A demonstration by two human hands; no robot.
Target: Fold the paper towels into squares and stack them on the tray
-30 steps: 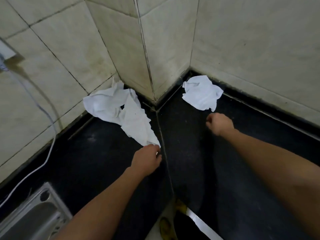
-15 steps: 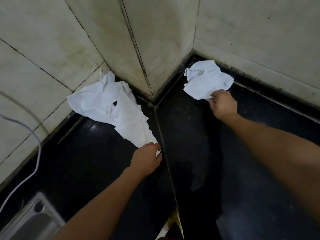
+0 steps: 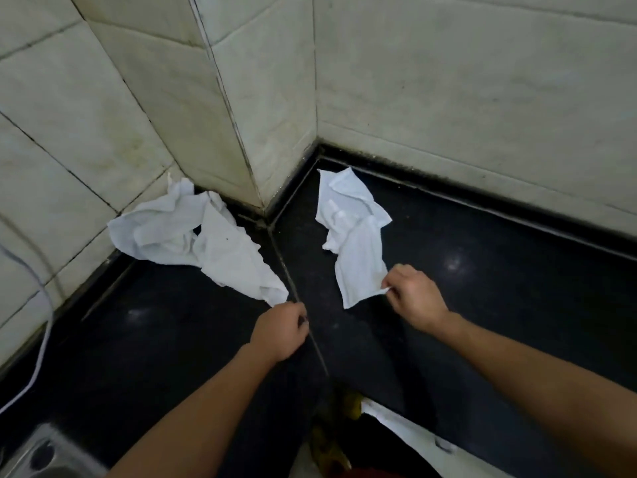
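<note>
- Pinching the near corner of the left paper towel (image 3: pixel 193 243), the left grip (image 3: pixel 281 331) is over the dark desk (image 3: pixel 499 305).
- The right grip (image 3: pixel 415 300) pinches the right paper towel (image 3: pixel 355 243) by its near edge.

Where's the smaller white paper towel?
Head view, right of centre: smaller white paper towel on black counter by the tiled corner, right hand pinching its near end.

right grip (image 3: pixel 417 300): reached, now pinches right towel (image 3: pixel 358 243) | right towel: dragged nearer, pulled out long
</note>
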